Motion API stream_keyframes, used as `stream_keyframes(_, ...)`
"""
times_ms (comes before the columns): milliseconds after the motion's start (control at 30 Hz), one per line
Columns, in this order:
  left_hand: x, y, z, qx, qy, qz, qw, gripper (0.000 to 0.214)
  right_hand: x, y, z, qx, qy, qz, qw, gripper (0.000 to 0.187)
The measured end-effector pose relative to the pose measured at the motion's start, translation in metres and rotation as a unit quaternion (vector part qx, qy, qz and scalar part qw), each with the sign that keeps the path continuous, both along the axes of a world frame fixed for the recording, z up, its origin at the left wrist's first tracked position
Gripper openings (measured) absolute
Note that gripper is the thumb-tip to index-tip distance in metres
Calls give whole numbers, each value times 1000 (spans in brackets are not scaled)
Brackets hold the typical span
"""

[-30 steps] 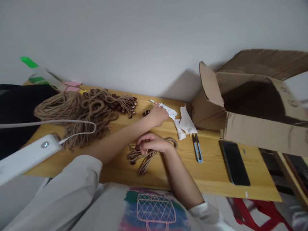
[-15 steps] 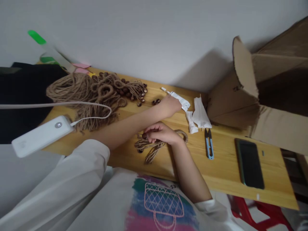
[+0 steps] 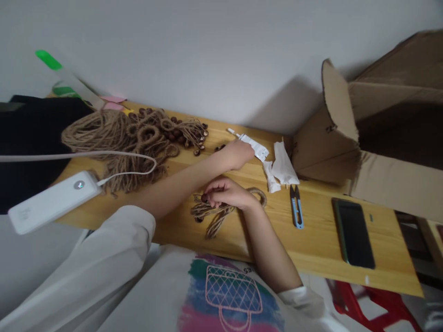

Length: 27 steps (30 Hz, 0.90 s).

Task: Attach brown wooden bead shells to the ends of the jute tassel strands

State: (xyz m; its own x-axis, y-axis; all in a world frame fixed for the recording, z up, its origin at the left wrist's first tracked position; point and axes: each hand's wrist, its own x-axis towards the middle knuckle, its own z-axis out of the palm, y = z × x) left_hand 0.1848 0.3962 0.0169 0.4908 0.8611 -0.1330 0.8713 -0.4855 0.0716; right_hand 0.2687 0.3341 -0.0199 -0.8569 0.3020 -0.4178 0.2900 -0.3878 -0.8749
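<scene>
My left hand (image 3: 240, 154) reaches across to the white tube (image 3: 258, 148) and covers part of its near edge. Its fingers are hidden beneath the back of the hand, so whether they grip the tube does not show. Closer to me, my right hand (image 3: 230, 192) is closed, thumb and fingers pinching a dark brown bead (image 3: 205, 198). Under that hand lies a twine tassel (image 3: 216, 226) with a wrapped ring (image 3: 262, 196) at its right end. Some dark beads (image 3: 219, 147) sit partly hidden behind my left forearm.
Twine (image 3: 95, 129), tassels and beads are heaped at the back left, near a white power bank (image 3: 55, 200) with a cable. White wrappers (image 3: 284, 163), blue thread snips (image 3: 296, 210), a phone (image 3: 355, 235) and a cardboard box (image 3: 318, 147) are on the right.
The whole view has shifted slightly, moving things a little left in the picture. Both hands keep nearly the same places by the tube and the tassel.
</scene>
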Motion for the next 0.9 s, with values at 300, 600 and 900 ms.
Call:
stream_keyframes(300, 3, -3, -2, 0, 23, 7, 1000, 34, 0, 0, 0, 3, -3, -6, 1000, 15)
stream_keyframes(600, -10, 2, -9, 80, 23, -14, 996, 31, -1, 0, -1, -8, -7, -18, 1000, 16)
stream_keyframes(900, -46, -11, -16, 53, -112, 42, 991, 34, 0, -1, 1, -1, -3, -20, 1000, 12)
